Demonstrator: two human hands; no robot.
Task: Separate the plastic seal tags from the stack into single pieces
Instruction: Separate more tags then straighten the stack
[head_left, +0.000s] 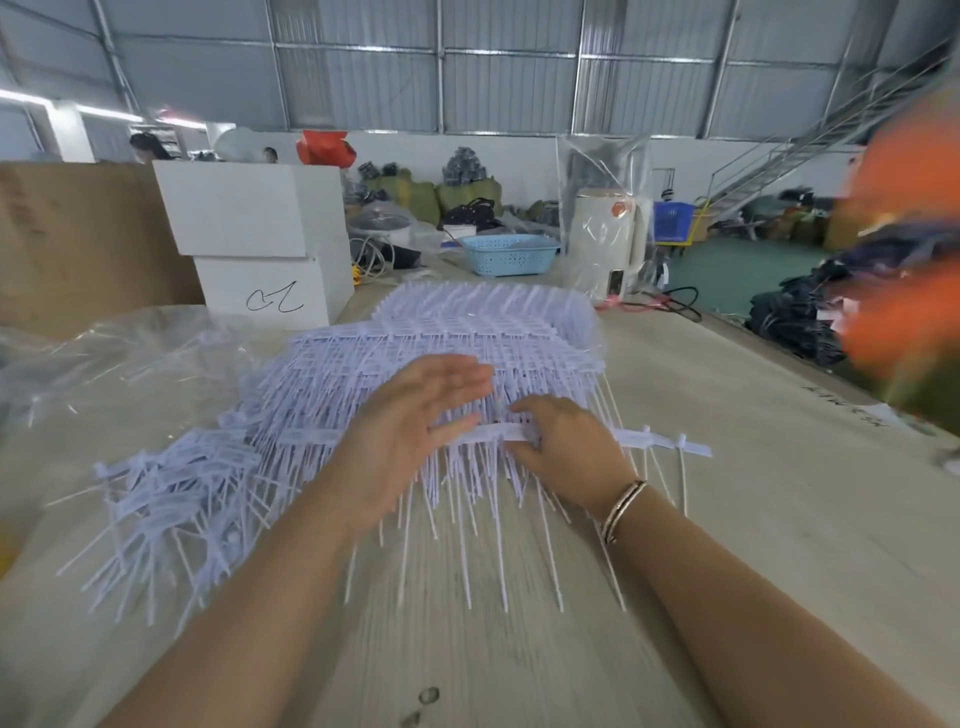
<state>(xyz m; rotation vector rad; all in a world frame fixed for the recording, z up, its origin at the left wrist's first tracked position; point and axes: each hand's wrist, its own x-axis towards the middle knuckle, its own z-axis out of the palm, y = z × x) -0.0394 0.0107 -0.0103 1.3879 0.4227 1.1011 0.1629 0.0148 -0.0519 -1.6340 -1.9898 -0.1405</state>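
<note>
Your right fingers (524, 415) curl over the near strip of seal tags (644, 440) and pinch it against the thumb, while your left hand (410, 431) is flat and released, its straight fingers laid on top of the stack (441, 338) just left of that grip. The strip lies crosswise, its long axis running left to right under both hands and sticking out past your right wrist, with the thin tails pointing back toward you. So the right hand holds the piece and the left is nearer the bulk; the pull likely goes rightward or toward you while the left pins the rest. Loose single tags (171, 499) lie heaped to the left on the table (753, 519). A handwritten scrawl marks the white box (270, 296), not legible as words; no brand can be read.
</note>
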